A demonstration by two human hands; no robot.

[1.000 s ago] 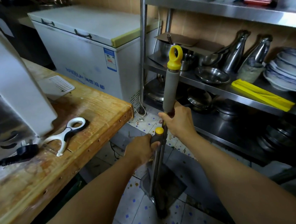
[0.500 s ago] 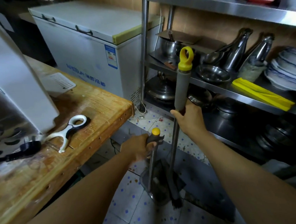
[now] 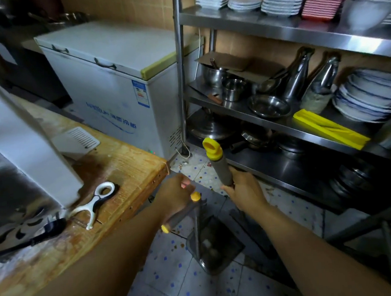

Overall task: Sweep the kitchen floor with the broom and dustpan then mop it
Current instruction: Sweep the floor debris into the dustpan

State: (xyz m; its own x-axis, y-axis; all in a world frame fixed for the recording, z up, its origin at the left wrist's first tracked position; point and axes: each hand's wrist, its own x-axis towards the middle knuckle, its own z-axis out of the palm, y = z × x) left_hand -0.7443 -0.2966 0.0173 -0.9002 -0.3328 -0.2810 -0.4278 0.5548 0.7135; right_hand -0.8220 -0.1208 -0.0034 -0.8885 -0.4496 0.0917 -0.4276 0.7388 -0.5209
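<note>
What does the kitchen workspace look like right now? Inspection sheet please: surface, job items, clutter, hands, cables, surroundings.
Surface: tiled floor with blue specks, small bits of debris near the dustpan.
Job's things: broom, grey grip with yellow loop end; dustpan standing on the floor, debris inside. Mop: nothing seen.
Clutter: white scissors on the wooden table.
Grippers: left hand grips the dustpan handle; right hand grips the broom.
Cables: black plug and cord on the table; white cord at the freezer's base.
Surroundings: chest freezer; steel rack with bowls and plates.
</note>
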